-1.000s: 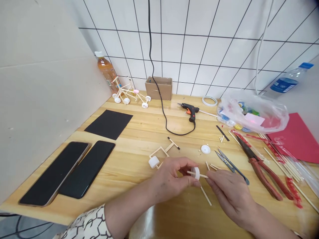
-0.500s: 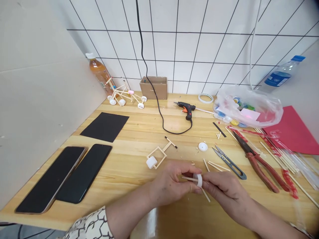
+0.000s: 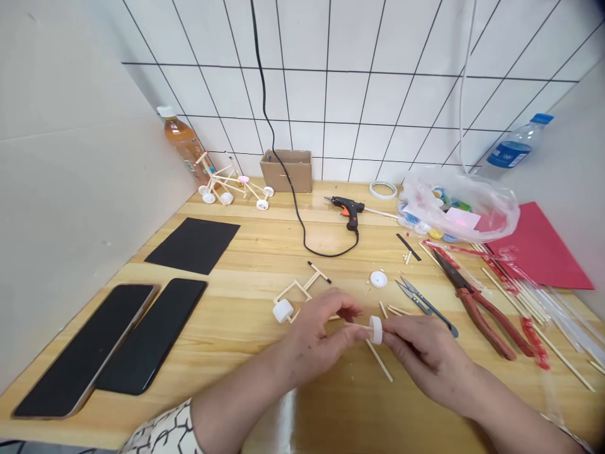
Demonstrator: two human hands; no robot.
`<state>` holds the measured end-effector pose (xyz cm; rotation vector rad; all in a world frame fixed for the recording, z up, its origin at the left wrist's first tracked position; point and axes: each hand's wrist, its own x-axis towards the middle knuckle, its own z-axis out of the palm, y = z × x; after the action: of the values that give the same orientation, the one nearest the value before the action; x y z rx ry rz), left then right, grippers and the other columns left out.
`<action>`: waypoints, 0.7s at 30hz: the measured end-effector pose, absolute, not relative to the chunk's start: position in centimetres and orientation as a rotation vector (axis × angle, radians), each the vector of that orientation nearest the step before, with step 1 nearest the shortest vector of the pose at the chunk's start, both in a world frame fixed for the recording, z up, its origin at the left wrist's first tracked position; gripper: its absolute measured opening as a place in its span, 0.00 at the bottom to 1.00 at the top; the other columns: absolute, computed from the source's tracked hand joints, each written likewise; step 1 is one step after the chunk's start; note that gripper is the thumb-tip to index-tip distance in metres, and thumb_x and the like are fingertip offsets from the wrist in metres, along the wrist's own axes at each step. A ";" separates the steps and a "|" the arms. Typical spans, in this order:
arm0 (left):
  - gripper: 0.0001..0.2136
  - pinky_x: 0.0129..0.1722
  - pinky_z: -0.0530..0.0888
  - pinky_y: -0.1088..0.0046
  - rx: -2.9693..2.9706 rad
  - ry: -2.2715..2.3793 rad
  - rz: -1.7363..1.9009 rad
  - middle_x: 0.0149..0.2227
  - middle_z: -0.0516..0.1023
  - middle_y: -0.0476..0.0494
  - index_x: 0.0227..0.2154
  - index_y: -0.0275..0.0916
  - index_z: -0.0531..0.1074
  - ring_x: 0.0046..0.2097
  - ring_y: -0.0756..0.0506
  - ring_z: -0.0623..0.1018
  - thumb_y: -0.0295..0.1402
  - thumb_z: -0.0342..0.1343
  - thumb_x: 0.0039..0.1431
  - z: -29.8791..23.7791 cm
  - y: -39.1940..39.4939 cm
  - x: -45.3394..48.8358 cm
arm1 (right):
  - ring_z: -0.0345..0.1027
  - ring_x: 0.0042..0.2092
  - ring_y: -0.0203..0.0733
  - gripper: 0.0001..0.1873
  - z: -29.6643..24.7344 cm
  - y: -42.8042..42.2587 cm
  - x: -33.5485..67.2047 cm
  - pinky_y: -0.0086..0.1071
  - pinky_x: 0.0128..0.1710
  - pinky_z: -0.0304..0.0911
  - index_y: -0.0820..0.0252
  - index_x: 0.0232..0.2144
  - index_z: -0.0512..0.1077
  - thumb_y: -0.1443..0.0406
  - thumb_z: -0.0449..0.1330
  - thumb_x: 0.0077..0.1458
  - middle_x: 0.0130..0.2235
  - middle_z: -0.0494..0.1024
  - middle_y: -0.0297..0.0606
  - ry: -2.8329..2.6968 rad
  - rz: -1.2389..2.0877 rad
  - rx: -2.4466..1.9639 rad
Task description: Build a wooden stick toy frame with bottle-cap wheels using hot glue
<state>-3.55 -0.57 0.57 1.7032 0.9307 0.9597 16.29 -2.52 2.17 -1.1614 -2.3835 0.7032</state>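
Above the near middle of the wooden table (image 3: 246, 252), my left hand (image 3: 316, 340) pinches a thin wooden stick (image 3: 355, 325) that runs through a white bottle cap (image 3: 375, 330). My right hand (image 3: 425, 356) grips the cap from the right, fingers closed on it. Another loose stick (image 3: 379, 360) lies on the table just below the hands. A small square stick frame with a white cap wheel (image 3: 283, 310) rests just left of my left hand. A single white cap (image 3: 379, 279) lies beyond the hands.
Two dark phones (image 3: 118, 343) and a black sheet (image 3: 193, 244) lie at left. At the back are a stick bicycle model (image 3: 231, 186), drink bottle (image 3: 182, 142), cardboard box (image 3: 286, 170), and glue gun (image 3: 347, 207). Snips (image 3: 425, 306), pliers (image 3: 477, 306), sticks, a cap bag (image 3: 456, 205) and red paper (image 3: 539, 249) lie right.
The cap has slid along the stick and my right hand now closes over it. The camera view has shifted slightly, so the table items sit a bit further left.
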 end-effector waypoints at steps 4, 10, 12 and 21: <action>0.08 0.34 0.69 0.74 1.911 0.881 0.814 0.29 0.76 0.45 0.31 0.36 0.74 0.33 0.49 0.74 0.31 0.51 0.58 0.2 -0.5 -3.5 | 0.57 0.23 0.33 0.11 2.1 -2.6 16.4 0.28 0.24 0.53 0.59 0.28 0.66 0.67 0.47 0.60 0.21 0.66 0.30 -2.367 0.684 -1.178; 0.13 0.44 0.69 0.75 1.826 0.744 0.744 0.39 0.79 0.46 0.44 0.42 0.73 0.42 0.49 0.76 0.31 0.45 0.63 0.5 -1.1 -3.1 | 0.70 0.36 0.40 0.25 1.0 -3.3 15.7 0.33 0.34 0.67 0.60 0.50 0.59 0.59 0.59 0.51 0.37 0.75 0.41 -2.124 0.663 -1.216; 0.13 0.44 0.70 0.75 1.823 0.739 0.738 0.40 0.79 0.46 0.44 0.42 0.73 0.41 0.49 0.77 0.30 0.45 0.63 0.5 -1.2 -3.0 | 0.71 0.37 0.41 0.27 0.5 -3.3 15.4 0.34 0.34 0.68 0.59 0.50 0.59 0.58 0.61 0.50 0.39 0.76 0.42 -2.100 0.692 -1.209; 0.14 0.41 0.70 0.73 1.867 0.702 0.824 0.38 0.78 0.42 0.43 0.38 0.73 0.40 0.47 0.76 0.26 0.45 0.60 0.1 -1.5 -2.9 | 0.69 0.32 0.35 0.11 0.1 -3.1 14.9 0.29 0.32 0.67 0.58 0.41 0.65 0.66 0.57 0.54 0.33 0.76 0.36 -2.101 0.739 -1.186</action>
<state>-2.95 -1.48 0.12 1.8673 0.7020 0.8239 14.89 -3.14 0.13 -1.1858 -2.1014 0.7394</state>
